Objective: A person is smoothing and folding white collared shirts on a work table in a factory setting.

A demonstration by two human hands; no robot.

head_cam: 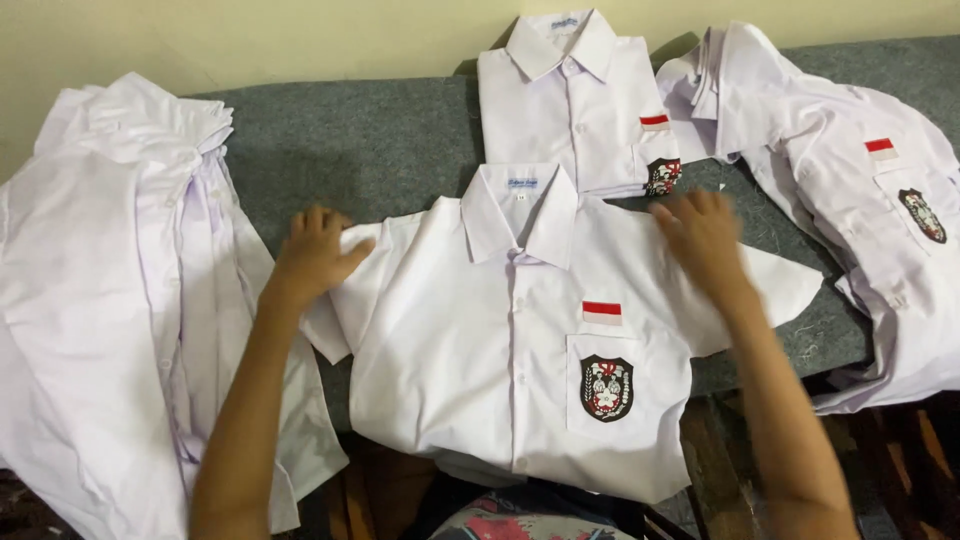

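A white short-sleeved shirt (pixel 500 350) lies front-up and buttoned at the centre of the frame on a grey felt-covered surface (pixel 380 140), its collar toward the top and its lower hem hanging over the near edge. A red-and-white patch and a dark crest sit on its chest pocket, right of centre.

The left hand (pixel 312 255) rests palm-down on the shirt's shoulder at centre left, fingers slightly spread and flat, gripping nothing. The right hand (pixel 700 235) lies on the opposite shoulder at centre right; it is blurred, fingers appear extended and loosely together, flat on the cloth.

A folded white shirt (pixel 575 105) sits at top centre, just beyond the collar. A loose pile of white shirts (pixel 120 300) fills the left of the frame. An unfolded white shirt (pixel 850 200) lies at the right.
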